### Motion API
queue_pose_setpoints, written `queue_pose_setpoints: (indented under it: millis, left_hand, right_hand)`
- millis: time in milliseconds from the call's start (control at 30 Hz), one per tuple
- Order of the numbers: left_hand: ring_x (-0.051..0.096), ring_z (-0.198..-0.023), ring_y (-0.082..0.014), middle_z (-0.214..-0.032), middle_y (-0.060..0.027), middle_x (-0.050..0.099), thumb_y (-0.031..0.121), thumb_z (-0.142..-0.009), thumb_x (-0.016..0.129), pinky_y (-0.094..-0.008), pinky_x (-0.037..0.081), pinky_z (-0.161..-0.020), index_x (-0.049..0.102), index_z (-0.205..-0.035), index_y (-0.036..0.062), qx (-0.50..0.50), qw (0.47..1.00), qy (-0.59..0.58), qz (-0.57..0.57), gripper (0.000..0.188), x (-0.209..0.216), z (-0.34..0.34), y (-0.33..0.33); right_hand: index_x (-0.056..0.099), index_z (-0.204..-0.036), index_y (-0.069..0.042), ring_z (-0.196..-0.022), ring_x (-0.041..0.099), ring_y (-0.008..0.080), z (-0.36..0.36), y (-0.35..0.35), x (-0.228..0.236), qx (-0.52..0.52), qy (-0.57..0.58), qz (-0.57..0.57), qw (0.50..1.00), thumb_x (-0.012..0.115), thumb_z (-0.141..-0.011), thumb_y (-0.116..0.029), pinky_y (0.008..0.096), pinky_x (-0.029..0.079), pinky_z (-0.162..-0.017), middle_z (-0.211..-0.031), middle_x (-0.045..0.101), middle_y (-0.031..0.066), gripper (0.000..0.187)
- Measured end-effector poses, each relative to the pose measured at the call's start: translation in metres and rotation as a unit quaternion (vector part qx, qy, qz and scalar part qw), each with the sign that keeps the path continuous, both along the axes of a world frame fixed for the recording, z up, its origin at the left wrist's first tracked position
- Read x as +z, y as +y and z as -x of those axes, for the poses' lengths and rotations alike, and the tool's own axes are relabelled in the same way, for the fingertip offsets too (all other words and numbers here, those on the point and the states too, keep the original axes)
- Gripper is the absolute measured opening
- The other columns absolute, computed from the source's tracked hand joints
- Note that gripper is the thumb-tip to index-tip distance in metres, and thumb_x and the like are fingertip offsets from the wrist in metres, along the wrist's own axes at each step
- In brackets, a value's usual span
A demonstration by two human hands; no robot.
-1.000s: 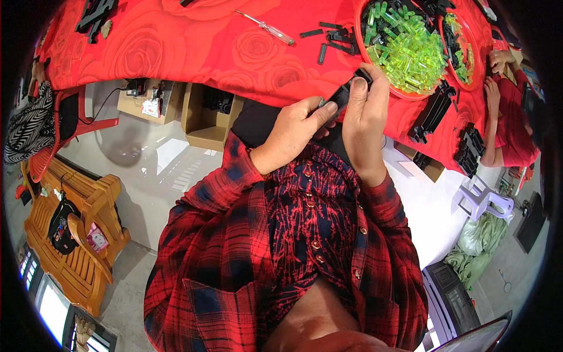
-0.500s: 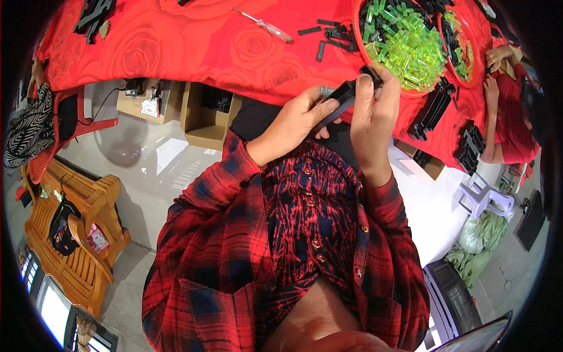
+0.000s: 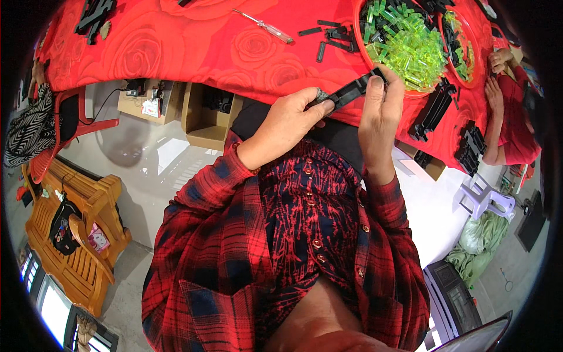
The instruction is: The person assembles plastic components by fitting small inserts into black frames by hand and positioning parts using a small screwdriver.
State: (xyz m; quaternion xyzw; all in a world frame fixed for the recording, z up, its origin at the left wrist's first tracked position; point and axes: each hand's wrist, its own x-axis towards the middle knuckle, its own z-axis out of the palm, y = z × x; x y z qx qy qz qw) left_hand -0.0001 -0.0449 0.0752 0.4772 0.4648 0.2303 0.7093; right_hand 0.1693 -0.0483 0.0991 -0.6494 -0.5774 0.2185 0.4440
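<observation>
A long black plastic part [image 3: 350, 94], channel-shaped with a hollow along its upper side, is held between my two hands above the table's near edge. My left hand [image 3: 285, 122] pinches its lower-left end, thumb on top. At the upper-right end, my right hand [image 3: 380, 114] grips it with thumb and fingers. Just beyond my right hand stands a red-rimmed basin [image 3: 356, 32] filled with clear yellow-green plastic pieces [image 3: 413, 58] and some black ones. Several small black pieces [image 3: 337, 36] lie on the cloth left of the basin.
A screwdriver [image 3: 270, 28] with a clear handle lies on the red rose-patterned tablecloth [image 3: 176, 41]. Black assemblies [image 3: 433, 111] rest along the right edge, near a second basin [image 3: 460, 50]. A co-worker's hand [image 3: 495, 94] shows at far right. Below the table sits an open cardboard box [image 3: 205, 129].
The black part has turned so its hollow side shows more, and its outer end is slightly further right. My left hand has shifted slightly left; both hands keep their hold.
</observation>
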Motion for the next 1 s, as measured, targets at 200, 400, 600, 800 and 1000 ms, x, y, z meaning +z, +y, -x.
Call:
queue_pose_setpoints:
  millis: [200,400,600,800,1000]
  left_hand:
    - [0.058,-0.078,-0.0051,-0.084,0.0032,0.063,0.025,-0.1,0.062,-0.022,0.048,-0.07,0.064,-0.1,0.0029,0.025,1.0,-0.004,0.0,0.022,-0.001,-0.002,-0.003]
    - [0.063,-0.081,-0.0067,-0.088,0.0011,0.066,0.022,-0.099,0.065,-0.0223,0.05,-0.07,0.064,-0.104,0.0036,0.056,0.994,-0.08,0.055,0.019,-0.003,-0.003,-0.003]
    - [0.059,-0.07,-0.0046,-0.079,0.0004,0.066,0.019,-0.094,0.071,-0.0215,0.049,-0.062,0.063,-0.096,0.0029,0.095,0.99,-0.091,0.047,0.018,0.002,-0.01,-0.005]
    - [0.066,-0.086,-0.0103,-0.093,-0.0029,0.067,0.02,-0.099,0.064,-0.0236,0.051,-0.069,0.057,-0.114,0.0037,0.032,0.998,-0.032,0.047,0.023,0.0,-0.007,-0.001]
    - [0.067,-0.095,-0.016,-0.108,-0.0108,0.066,0.009,-0.096,0.055,-0.0275,0.054,-0.079,0.053,-0.125,-0.0023,-0.014,0.981,-0.156,0.112,0.031,-0.005,0.003,0.003]
  right_hand:
    - [0.055,-0.125,0.004,-0.093,0.051,0.0118,0.001,-0.003,0.006,-0.007,0.03,0.013,0.999,0.047,-0.107,-0.019,0.0253,0.043,-0.083,-0.106,0.054,0.0054,0.03]
    - [0.055,-0.125,0.004,-0.096,0.051,0.0132,0.003,-0.005,0.011,-0.005,0.051,0.016,0.999,0.046,-0.106,-0.018,0.0265,0.043,-0.087,-0.108,0.054,0.007,0.03]
    - [0.056,-0.124,0.003,-0.096,0.05,0.014,0.0,-0.007,0.004,-0.014,0.016,-0.024,0.999,0.044,-0.106,-0.018,0.0275,0.042,-0.086,-0.108,0.054,0.0076,0.03]
    - [0.057,-0.122,0.003,-0.088,0.048,0.0113,-0.002,-0.006,0.0,-0.024,0.052,0.036,0.998,0.046,-0.106,-0.018,0.025,0.041,-0.079,-0.1,0.054,0.0039,0.028]
    - [0.058,-0.12,0.003,-0.082,0.047,0.0083,-0.012,0.001,-0.009,-0.017,0.057,0.048,0.997,0.048,-0.107,-0.018,0.0226,0.04,-0.072,-0.093,0.053,0.0002,0.026]
